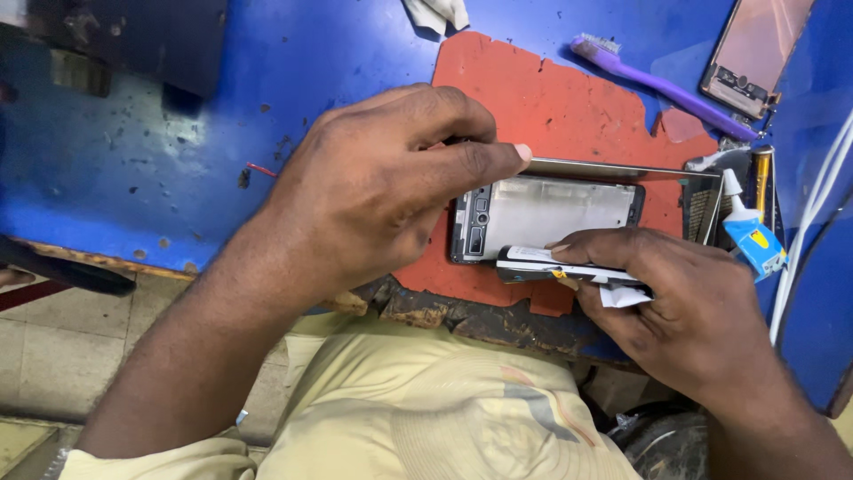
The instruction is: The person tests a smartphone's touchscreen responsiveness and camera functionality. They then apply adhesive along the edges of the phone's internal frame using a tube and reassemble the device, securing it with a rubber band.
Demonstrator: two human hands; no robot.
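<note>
An opened phone frame (551, 213) with a bare silver inner plate lies on a worn red mat (551, 98) on a blue workbench. My left hand (382, 187) rests over the frame's left end, thumb and forefinger pinching its top edge. My right hand (684, 311) holds a flat white and black phone battery (551, 264) against the frame's near edge, together with a scrap of white paper (622, 296).
A purple toothbrush (662, 84) lies at the back of the mat. Another phone screen part (755, 53) sits top right. A small blue and white glue bottle (751, 236) and white cables (813, 213) lie right. White cloth (435, 13) at the top.
</note>
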